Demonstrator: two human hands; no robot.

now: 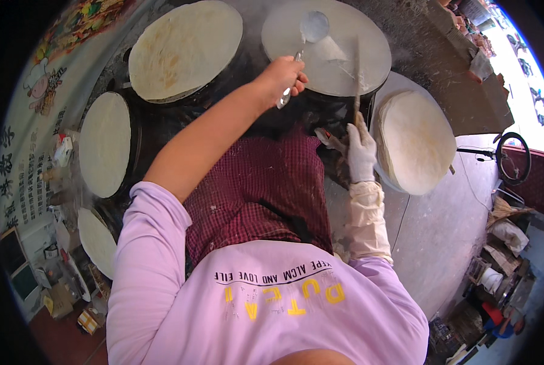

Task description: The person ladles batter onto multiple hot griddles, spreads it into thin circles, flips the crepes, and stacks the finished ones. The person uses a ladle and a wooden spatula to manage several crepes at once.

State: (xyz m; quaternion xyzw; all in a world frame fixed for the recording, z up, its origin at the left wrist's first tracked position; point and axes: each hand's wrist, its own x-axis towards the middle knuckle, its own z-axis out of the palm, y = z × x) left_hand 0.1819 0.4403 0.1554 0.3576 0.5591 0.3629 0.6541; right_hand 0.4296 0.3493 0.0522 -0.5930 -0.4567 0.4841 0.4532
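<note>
My bare left hand (285, 78) grips the metal handle of a ladle (314, 26). The ladle's round bowl is over the far part of a round griddle (290, 61). Beside the bowl, a whitish patch of what looks like batter (332, 49) lies on the hot surface. A white glove covers my right hand (362, 153), which holds a long, thin wooden stick (357, 77). The stick reaches out across the right side of the same griddle. To the right of the gloved hand is a stack of thin round flatbreads (415, 141).
More round griddles bear pale flatbread sheets: one at the upper left (185, 50), one at the left (105, 145), one at the lower left (96, 242). Steam drifts around them. A cardboard sheet (475, 98) stands at the right, near a ring-shaped stand (513, 158).
</note>
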